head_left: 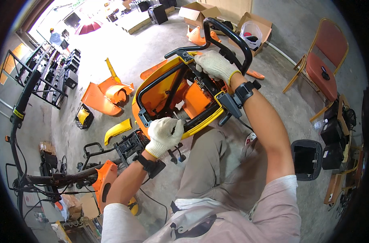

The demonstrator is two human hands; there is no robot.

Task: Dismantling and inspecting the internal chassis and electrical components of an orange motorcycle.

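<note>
In front of me stands an orange and yellow scooter body shell (153,91) with a black tubular frame (155,84) around its open top. Both my hands wear white knitted gloves. My left hand (165,133) is closed, fingers curled, at the shell's near left rim beside a black bracket (144,118); anything inside the fingers is hidden. Over the frame's far right side, my right hand (216,66) bends its fingers down next to a hinge plate (187,58); what they grip is covered by the glove. A curved black handrail (245,48) rises behind it.
Orange panels (100,98) and a yellow strip (117,130) lie on the concrete floor. Handlebars (26,91) stand at left. A red chair (323,67), a black bin (307,160) and cardboard boxes (198,14) are around. A person (55,37) is far off, upper left.
</note>
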